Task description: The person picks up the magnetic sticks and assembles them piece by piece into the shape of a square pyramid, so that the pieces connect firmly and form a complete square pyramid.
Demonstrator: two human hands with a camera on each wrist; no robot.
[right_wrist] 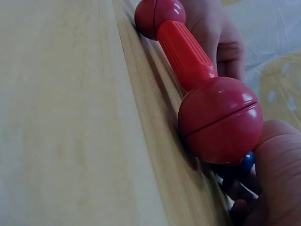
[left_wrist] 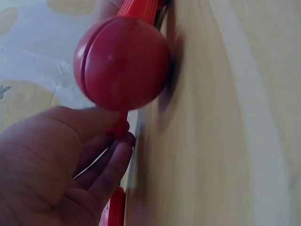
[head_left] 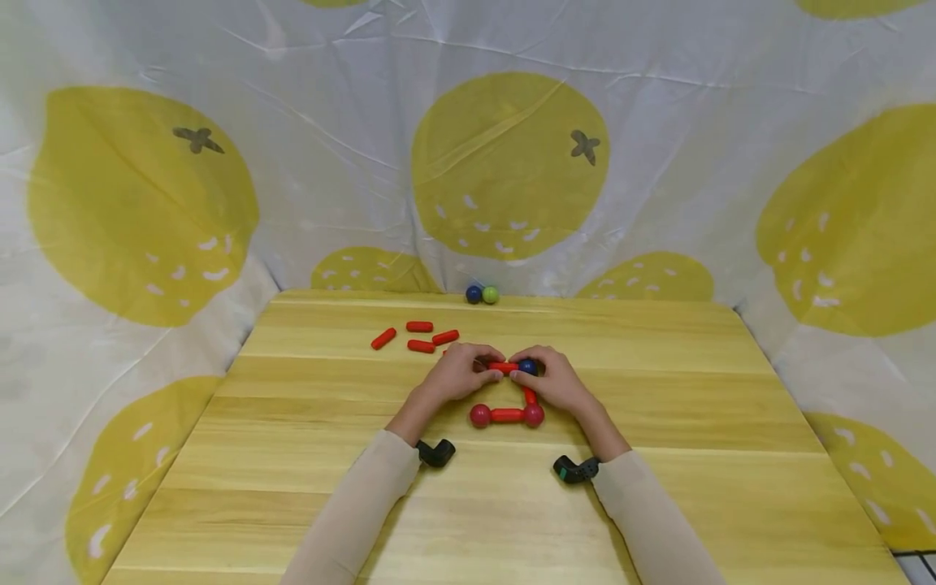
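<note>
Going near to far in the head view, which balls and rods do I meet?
Crimson balls joined by a red rod, a slanting rod, a blue ball level with a held rod, loose red rods, another blue ball beside a green ball.

We see a bench (head_left: 695,406) of yellow wood with long stripes. Behind it and on both sides hangs a white cloth (head_left: 329,162), full of creases, with big yellow lemons (head_left: 512,179) on it. The light looks soft.
</note>
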